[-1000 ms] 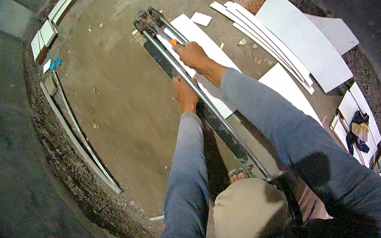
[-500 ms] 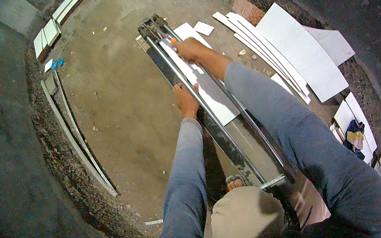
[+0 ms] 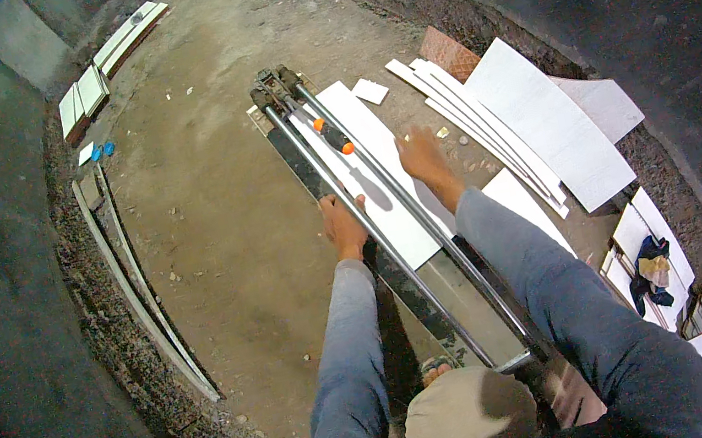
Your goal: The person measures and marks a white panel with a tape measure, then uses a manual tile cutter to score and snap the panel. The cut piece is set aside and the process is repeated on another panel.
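Note:
A manual tile cutter [image 3: 411, 286] with two metal rails lies lengthwise before me. Beneath its rails rests a long white tile [image 3: 404, 233]. My left hand [image 3: 343, 227] is closed at the cutter's left rail, with a fingertip showing on the rail's far side; part of the grip is hidden. The cutter's black handle with orange ends [image 3: 333, 137] lies between the rails, untouched. My right hand [image 3: 424, 156] is to the right of the right rail, fingers somewhat apart and slightly blurred, holding nothing visible.
Long white strips [image 3: 486, 136] and large white tiles [image 3: 544, 126] lie on the right beside a reddish tile [image 3: 448, 54]. More stacked tiles [image 3: 82, 101] are far left. Curved strips [image 3: 136, 292] run along the left wall. A dark cloth bundle [image 3: 651, 273] sits on tiles at right.
My right hand has let go of the cutter's handle and moved right and nearer, past the right rail. The left hand stays at the left rail. The view has shifted slightly.

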A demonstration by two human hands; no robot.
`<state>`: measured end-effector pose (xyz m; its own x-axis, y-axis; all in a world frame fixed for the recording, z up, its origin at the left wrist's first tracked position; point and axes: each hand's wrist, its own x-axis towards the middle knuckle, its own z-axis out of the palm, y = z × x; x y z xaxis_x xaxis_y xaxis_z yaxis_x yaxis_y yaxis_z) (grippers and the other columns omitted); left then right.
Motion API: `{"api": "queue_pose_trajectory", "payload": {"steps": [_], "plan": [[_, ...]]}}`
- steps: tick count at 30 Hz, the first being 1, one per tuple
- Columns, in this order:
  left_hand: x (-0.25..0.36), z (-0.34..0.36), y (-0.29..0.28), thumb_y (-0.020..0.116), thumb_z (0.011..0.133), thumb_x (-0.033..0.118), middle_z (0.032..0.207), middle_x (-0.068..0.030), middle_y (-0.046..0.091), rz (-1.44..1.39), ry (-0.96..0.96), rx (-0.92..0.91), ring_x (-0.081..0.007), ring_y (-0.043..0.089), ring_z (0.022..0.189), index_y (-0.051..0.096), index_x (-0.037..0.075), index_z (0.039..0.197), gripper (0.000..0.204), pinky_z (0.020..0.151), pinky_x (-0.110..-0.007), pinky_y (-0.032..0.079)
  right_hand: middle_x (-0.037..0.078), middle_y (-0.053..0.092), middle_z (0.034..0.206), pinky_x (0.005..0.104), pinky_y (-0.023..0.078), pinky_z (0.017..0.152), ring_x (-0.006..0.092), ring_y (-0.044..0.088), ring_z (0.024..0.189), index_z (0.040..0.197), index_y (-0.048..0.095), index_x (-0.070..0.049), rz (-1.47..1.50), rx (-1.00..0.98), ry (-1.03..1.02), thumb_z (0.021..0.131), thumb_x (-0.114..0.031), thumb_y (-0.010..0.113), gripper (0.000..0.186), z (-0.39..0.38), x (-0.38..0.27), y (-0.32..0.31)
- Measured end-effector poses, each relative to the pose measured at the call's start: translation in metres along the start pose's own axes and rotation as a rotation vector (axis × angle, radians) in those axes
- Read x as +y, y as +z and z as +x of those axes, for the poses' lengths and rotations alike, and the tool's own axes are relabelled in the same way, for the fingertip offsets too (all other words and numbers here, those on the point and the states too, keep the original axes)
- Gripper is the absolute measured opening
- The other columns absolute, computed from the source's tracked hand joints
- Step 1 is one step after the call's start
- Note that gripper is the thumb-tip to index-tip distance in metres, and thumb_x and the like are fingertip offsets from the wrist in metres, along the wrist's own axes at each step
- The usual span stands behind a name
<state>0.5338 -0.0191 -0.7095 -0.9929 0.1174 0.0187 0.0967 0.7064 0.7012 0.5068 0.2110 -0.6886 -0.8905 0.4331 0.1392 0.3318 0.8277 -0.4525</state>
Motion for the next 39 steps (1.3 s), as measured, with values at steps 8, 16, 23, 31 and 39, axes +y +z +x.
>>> {"api": "queue_pose_trajectory", "payload": {"steps": [8, 16, 23, 31, 39], "plan": [[-0.011, 0.001, 0.006, 0.063, 0.1, 0.027, 0.12, -0.0195, 0.058, -0.049, 0.065, 0.046, -0.0389, 0.06, 0.11, 0.06, 0.008, 0.136, 0.04, 0.094, -0.048, 0.049, 0.04, 0.065, 0.117, 0.0597, 0.048, 0.099, 0.055, 0.063, 0.113, 0.125, 0.061, 0.01, 0.19, -0.188, 0.202, 0.11, -0.045, 0.039, 0.061, -0.052, 0.043, 0.025], [-0.038, 0.016, 0.039, 0.058, 0.101, 0.027, 0.117, -0.0212, 0.067, -0.162, 0.047, 0.116, -0.0388, 0.064, 0.11, 0.063, 0.002, 0.117, 0.031, 0.095, -0.048, 0.048, 0.031, 0.07, 0.115, 0.061, 0.049, 0.096, 0.0508, 0.067, 0.105, 0.12, 0.068, 0.002, 0.073, -0.141, 0.153, 0.111, -0.05, 0.032, 0.064, -0.069, 0.083, -0.034], [-0.016, 0.01, 0.023, 0.06, 0.106, 0.039, 0.098, -0.0096, 0.062, -0.756, -0.269, 0.046, -0.0209, 0.06, 0.084, 0.061, 0.002, 0.107, 0.036, 0.075, -0.038, 0.049, 0.027, 0.07, 0.121, 0.0586, 0.05, 0.099, 0.0465, 0.066, 0.112, 0.123, 0.067, 0.001, -0.085, -0.165, 0.265, 0.111, -0.051, 0.03, 0.065, -0.098, 0.155, -0.101], [-0.029, 0.013, 0.03, 0.053, 0.11, 0.029, 0.105, -0.0125, 0.061, -0.56, -0.23, 0.059, -0.0228, 0.063, 0.09, 0.057, 0.003, 0.114, 0.028, 0.075, -0.037, 0.051, 0.02, 0.071, 0.115, 0.0581, 0.053, 0.092, 0.0439, 0.069, 0.103, 0.13, 0.062, -0.012, -0.3, -0.191, 0.226, 0.112, -0.045, 0.032, 0.048, -0.157, 0.263, -0.173], [-0.027, 0.011, 0.03, 0.054, 0.109, 0.027, 0.108, -0.0118, 0.061, -0.56, -0.175, 0.081, -0.0215, 0.064, 0.092, 0.058, 0.004, 0.112, 0.024, 0.073, -0.035, 0.053, 0.023, 0.072, 0.108, 0.0587, 0.053, 0.083, 0.0457, 0.07, 0.095, 0.112, 0.066, -0.01, -0.322, -0.063, 0.483, 0.11, -0.052, 0.038, 0.051, -0.203, 0.293, -0.215]]}}
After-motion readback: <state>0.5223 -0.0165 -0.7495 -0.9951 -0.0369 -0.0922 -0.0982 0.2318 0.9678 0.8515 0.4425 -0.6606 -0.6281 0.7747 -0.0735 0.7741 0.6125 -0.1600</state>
